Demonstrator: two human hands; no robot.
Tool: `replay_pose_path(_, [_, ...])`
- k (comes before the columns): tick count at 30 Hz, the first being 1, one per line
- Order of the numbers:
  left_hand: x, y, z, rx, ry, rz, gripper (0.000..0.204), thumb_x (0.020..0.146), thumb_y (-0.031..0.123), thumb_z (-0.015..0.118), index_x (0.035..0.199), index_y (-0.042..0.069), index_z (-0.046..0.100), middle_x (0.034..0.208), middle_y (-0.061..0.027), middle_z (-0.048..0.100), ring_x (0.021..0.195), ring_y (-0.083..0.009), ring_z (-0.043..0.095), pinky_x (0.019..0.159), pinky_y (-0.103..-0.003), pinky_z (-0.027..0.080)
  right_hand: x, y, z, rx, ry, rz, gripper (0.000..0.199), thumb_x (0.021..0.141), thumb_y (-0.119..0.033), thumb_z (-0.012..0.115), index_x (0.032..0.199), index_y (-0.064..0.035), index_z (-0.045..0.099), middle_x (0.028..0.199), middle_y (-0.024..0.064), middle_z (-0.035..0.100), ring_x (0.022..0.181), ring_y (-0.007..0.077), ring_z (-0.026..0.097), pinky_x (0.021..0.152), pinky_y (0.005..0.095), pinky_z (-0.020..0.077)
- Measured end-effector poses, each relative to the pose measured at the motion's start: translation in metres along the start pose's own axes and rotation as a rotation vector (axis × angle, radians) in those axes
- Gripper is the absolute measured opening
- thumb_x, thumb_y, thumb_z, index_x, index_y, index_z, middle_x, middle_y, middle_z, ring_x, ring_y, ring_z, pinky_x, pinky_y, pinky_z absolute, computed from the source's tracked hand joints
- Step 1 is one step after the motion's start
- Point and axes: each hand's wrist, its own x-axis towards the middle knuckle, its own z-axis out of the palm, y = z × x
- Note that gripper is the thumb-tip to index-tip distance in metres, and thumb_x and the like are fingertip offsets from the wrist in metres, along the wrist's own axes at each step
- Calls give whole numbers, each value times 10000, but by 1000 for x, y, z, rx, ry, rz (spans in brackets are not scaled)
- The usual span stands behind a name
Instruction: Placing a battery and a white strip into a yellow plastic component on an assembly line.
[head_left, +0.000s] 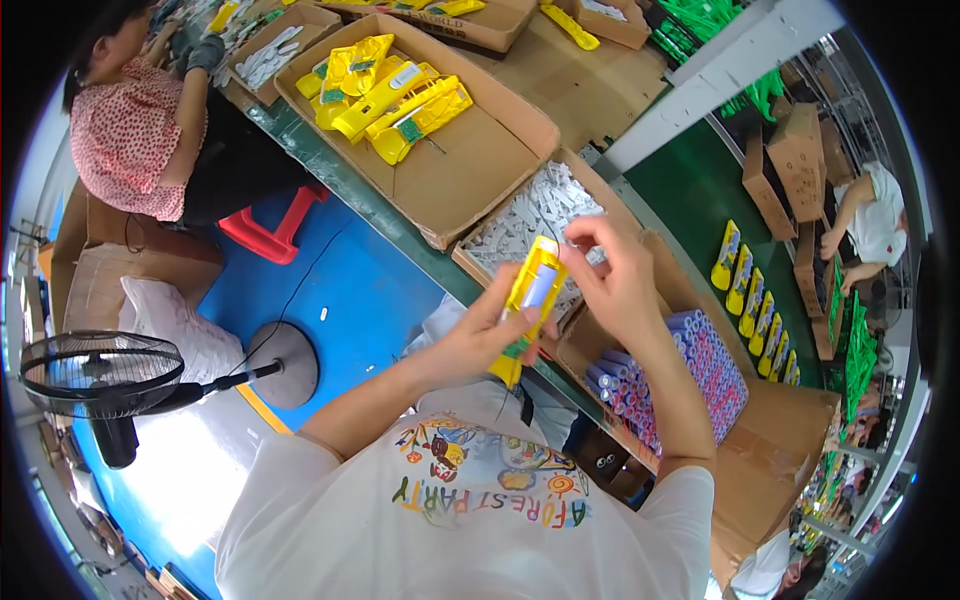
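A yellow plastic housing [512, 362] slants in front of my chest, its open side up. Inside it lies a pale purple battery cell [540, 286], and a small green circuit board [517, 347] shows lower down. My left hand [492, 325] is closed round the housing, thumb across its open side. At the housing's upper end my right hand [612, 275] has its fingers bent together in a pinch. Whatever sits between those fingertips is too small to make out.
Below the hands stands a box of white plastic parts [520, 215], beside many purple battery cells [690, 370]. A cardboard tray [470, 170] holds yellow housings. Yellow units [752, 300] line the green bench. A fan [105, 375] and a seated co-worker [135, 150] are left.
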Motion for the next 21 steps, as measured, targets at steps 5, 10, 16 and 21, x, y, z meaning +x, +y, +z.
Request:
replay_pose_path(5, [34,28,-23,539,-131,155,388,992,226,506,1335,50,460,1197,-108,598,1104,-204,568,955,-328,443,-8,78,-60,-73,-13,135,213,960,-86,528,1152,-14,589,985,55,646,854,121,604,769,248,492])
replay_pose_path(10, [81,92,-140,1702,861,420,339,775,48,622,1111,14,586,1038,-170,617,1018,-324,574,876,-384,474,59,265,-249,-785,479,282,241,975,-194,494,1078,-43,651,885,183,674,853,289,669,767,377,503])
replay_pose_path(16, [118,94,-178,2146,766,278,412,747,8,613,1144,25,505,1024,-187,577,990,-337,552,838,-404,479,20,372,-289,-945,-4,318,210,870,-143,579,1055,-96,667,963,158,663,951,334,627,825,410,497])
replay_pose_path(21, [65,97,-29,-14,357,84,425,925,36,526,1290,70,310,1113,-168,567,927,-299,613,777,-399,525,34,85,-106,-501,133,-148,448,847,-78,593,1288,-86,516,1286,183,528,1181,391,477,1004,443,386])
